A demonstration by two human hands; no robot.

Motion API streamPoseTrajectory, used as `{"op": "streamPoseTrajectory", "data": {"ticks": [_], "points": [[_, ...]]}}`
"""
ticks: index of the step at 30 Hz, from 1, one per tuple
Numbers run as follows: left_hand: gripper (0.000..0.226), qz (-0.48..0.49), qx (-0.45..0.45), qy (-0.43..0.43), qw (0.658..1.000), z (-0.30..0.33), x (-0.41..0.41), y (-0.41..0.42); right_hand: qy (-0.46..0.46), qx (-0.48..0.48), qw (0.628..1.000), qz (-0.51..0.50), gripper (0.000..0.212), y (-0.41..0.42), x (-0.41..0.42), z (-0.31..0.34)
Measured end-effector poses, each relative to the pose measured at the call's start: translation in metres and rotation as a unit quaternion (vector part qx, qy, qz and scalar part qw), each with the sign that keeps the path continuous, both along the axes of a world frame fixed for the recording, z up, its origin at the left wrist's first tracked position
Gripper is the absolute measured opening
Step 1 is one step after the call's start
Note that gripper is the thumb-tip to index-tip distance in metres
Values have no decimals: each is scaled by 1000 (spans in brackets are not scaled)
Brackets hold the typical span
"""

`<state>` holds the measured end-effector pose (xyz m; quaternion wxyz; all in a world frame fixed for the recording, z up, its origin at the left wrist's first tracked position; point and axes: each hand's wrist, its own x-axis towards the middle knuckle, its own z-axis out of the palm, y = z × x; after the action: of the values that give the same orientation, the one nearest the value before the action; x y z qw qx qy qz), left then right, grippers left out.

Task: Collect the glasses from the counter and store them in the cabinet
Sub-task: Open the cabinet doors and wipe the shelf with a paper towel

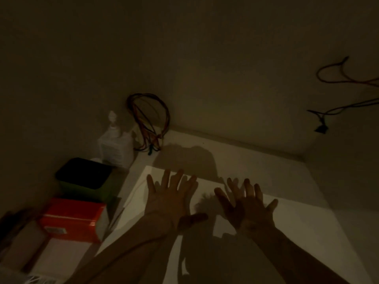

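Observation:
The scene is very dim. My left hand (170, 197) and my right hand (248, 206) are both stretched forward with fingers spread wide, backs facing me, holding nothing. They hover over a white flat surface (297, 218) that runs into a wall corner. No glasses and no cabinet show in this view. The hands cast dark shadows on the white surface.
At the left stand a green bin with a dark inside (84, 177), a red box (73, 218) and a white plastic jug (114, 148). A coil of wires (147, 124) hangs in the corner. More loose wires (344, 95) hang on the right wall.

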<state>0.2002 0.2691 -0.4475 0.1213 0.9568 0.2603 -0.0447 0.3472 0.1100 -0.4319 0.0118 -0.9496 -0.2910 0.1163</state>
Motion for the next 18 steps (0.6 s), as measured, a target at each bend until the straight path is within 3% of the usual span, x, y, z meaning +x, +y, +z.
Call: {"op": "streamPoseTrajectory", "data": {"ticks": [5, 18], "points": [[115, -17, 17, 46, 999, 2, 16, -6, -8, -25, 999, 21, 101, -14, 1, 4], [122, 11, 20, 82, 996, 16, 22, 10, 3, 13, 999, 43, 101, 4, 5, -12]]}}
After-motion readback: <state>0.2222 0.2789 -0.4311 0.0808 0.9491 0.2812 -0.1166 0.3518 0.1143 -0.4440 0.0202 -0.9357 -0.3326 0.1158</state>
